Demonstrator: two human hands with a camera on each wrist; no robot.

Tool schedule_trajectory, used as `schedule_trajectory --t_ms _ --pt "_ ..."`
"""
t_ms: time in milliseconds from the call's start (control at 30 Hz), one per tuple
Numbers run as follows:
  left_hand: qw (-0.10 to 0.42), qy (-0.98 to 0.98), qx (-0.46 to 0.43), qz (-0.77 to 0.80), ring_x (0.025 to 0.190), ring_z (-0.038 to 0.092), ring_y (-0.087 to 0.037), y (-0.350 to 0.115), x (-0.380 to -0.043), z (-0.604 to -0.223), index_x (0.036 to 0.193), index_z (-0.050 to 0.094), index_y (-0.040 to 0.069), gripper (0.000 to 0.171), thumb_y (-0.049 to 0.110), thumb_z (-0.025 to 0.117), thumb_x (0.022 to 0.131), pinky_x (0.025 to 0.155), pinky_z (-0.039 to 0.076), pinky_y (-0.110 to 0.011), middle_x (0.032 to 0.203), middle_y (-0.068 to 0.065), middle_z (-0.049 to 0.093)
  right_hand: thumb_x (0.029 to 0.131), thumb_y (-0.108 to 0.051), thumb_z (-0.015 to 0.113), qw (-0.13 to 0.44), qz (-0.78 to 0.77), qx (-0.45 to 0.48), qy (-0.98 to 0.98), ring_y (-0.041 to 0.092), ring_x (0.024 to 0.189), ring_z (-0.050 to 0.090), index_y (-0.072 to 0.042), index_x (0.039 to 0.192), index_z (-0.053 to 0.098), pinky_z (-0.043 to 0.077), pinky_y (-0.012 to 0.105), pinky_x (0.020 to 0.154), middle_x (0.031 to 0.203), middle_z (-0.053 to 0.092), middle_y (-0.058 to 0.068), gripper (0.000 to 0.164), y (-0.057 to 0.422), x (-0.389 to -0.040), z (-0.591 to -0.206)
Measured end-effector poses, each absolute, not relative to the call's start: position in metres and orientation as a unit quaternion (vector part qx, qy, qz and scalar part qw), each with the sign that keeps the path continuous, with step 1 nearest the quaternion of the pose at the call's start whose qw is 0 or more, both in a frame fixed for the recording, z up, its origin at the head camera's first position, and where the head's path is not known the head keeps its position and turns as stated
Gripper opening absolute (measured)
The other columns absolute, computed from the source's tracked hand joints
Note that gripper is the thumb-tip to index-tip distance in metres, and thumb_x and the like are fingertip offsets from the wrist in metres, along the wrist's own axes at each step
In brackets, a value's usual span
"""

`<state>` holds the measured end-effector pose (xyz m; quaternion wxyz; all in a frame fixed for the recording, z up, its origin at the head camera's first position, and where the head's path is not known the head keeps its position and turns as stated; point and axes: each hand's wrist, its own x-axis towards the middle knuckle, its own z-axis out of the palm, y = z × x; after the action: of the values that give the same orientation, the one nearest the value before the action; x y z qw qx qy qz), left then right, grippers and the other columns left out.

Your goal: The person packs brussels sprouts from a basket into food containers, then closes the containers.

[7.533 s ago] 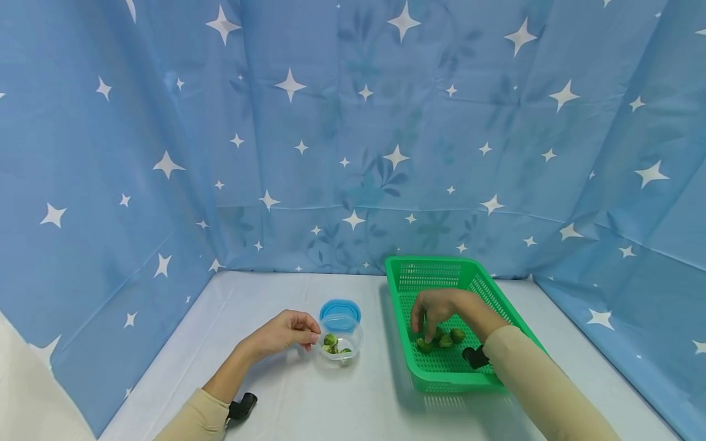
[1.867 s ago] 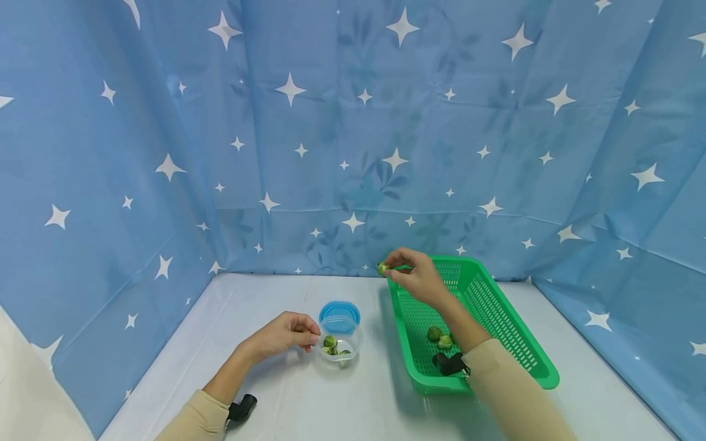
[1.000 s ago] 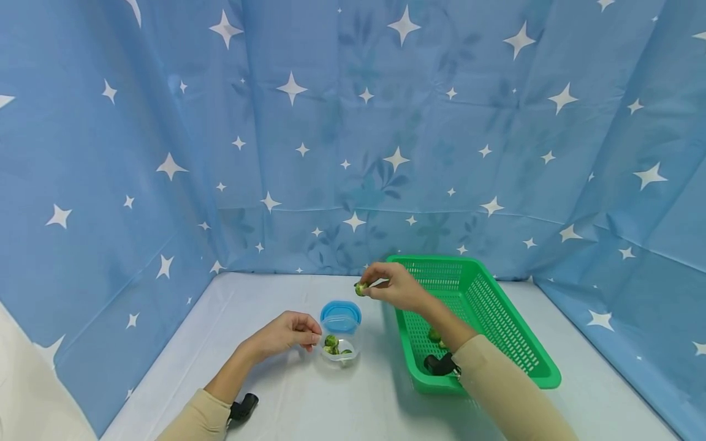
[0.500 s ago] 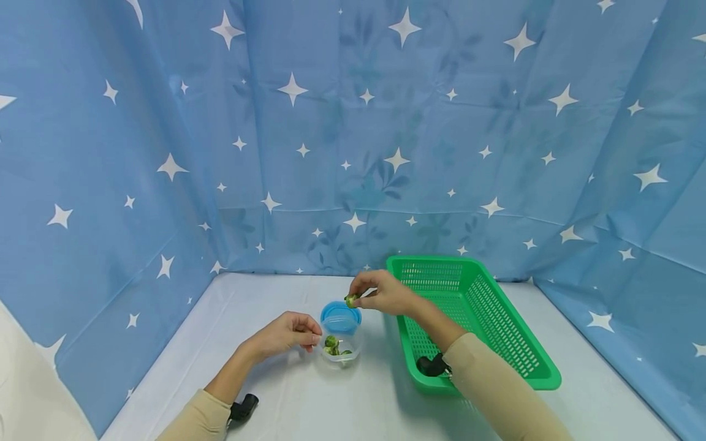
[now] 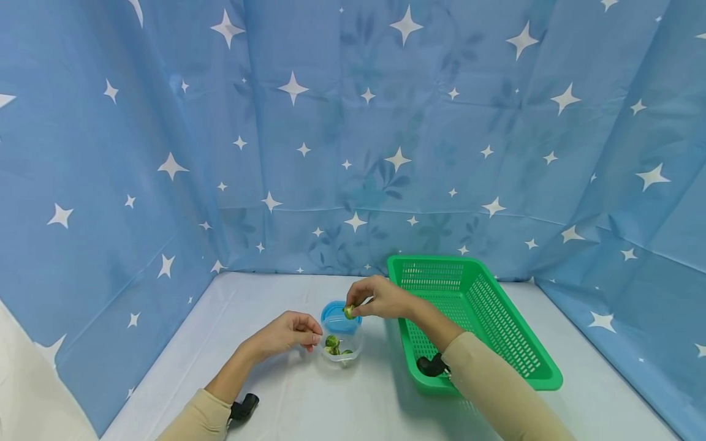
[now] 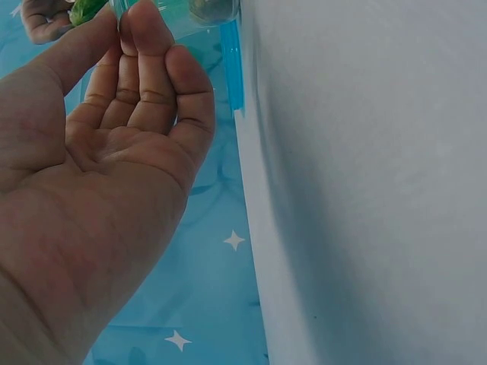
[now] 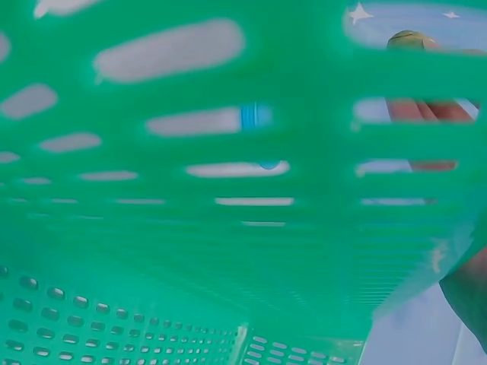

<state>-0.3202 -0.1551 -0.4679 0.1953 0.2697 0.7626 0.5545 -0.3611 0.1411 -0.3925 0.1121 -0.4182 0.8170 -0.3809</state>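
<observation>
My left hand (image 5: 289,334) pinches the near-left rim of a small clear plastic container (image 5: 357,348) between thumb and fingers. Several Brussels sprouts (image 5: 331,344) lie inside it. Its round blue lid (image 5: 331,315) is on the far side of the container. Above the lid and the container's back edge, my right hand (image 5: 380,297) holds another Brussels sprout (image 5: 349,312) between thumb and fingertips. In the left wrist view, the clear container (image 6: 183,15) shows at the left fingertips, and the held sprout (image 6: 85,11) appears beyond the thumb.
A green slotted basket (image 5: 510,321) stands to the right, under my right forearm, which hides part of its floor. The right wrist view is mostly its slotted wall (image 7: 304,251). A blue star-patterned curtain (image 5: 353,153) encloses the white table (image 5: 309,398) behind and at the sides.
My right hand was down among the sprouts in the basket, then lifted one out and carried it left and down over the lid. My left hand has stayed at the container.
</observation>
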Motion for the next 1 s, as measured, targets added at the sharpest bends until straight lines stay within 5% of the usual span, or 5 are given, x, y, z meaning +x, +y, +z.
schedule_trajectory --t_ms 533,1000 --pt "0.195 0.761 0.276 0.553 0.084 0.07 -0.018 -0.1557 -0.3213 -0.4684 0.119 0.064 -0.011 0.036 0.021 0.067 0.103 0.083 0.06 -0.043 0.1 -0.026 0.068 0.092 -0.002 0.077 0.152 -0.346 -0.428 0.821 0.019 0.094 0.077 -0.006 0.103 0.077 0.061 0.027 0.085 0.1 0.078 0.008 0.011 0.1364 -0.3603 -0.3943" --pt "0.194 0.761 0.272 0.556 0.084 0.069 -0.019 -0.1545 -0.3197 -0.4665 0.119 0.065 -0.011 0.034 0.019 0.068 0.103 0.084 0.059 -0.046 0.1 -0.027 0.068 0.091 -0.002 0.079 0.163 -0.316 -0.417 0.837 0.01 0.088 0.076 -0.012 0.099 0.078 0.06 0.024 0.085 0.095 0.079 -0.003 0.012 0.1326 -0.3585 -0.3961"
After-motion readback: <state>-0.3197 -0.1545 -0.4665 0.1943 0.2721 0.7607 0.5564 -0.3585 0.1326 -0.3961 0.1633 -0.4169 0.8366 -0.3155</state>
